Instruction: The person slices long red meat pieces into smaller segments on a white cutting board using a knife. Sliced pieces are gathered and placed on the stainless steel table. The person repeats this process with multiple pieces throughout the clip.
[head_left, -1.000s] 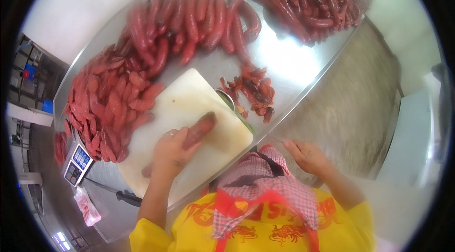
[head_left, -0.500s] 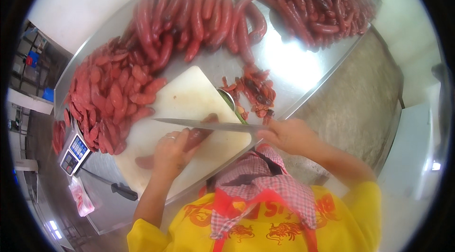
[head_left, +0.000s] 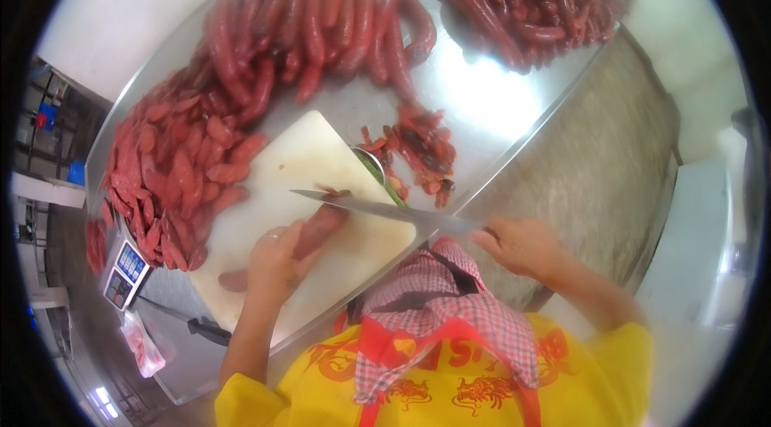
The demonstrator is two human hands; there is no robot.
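Note:
My left hand [head_left: 277,260] is closed around a thick dark red sausage [head_left: 323,230], pressing it to the white cutting board [head_left: 301,150]. The sausage lies diagonally, one end sticking out past the left side of the hand. In my closed right hand [head_left: 522,246] is the handle of a long knife [head_left: 393,210]. Its blade crosses over the sausage's far end, where a small piece shows just beyond the edge. Whether the blade has cut through cannot be seen. A heap of slanted slices [head_left: 173,166] borders the board on the left.
Whole sausages [head_left: 309,22] line the metal table's far side; a bigger pile [head_left: 538,10] sits far right. Dark scraps [head_left: 422,146] lie right of the board, near a metal rim with something green [head_left: 384,174]. A scale [head_left: 127,270], another knife [head_left: 210,331] and a plastic bag [head_left: 143,344] are at left.
The knife and my right hand have moved right and slightly down, drawing the blade back across the sausage's end. A small piece now stands apart there. The whole view has shifted a little.

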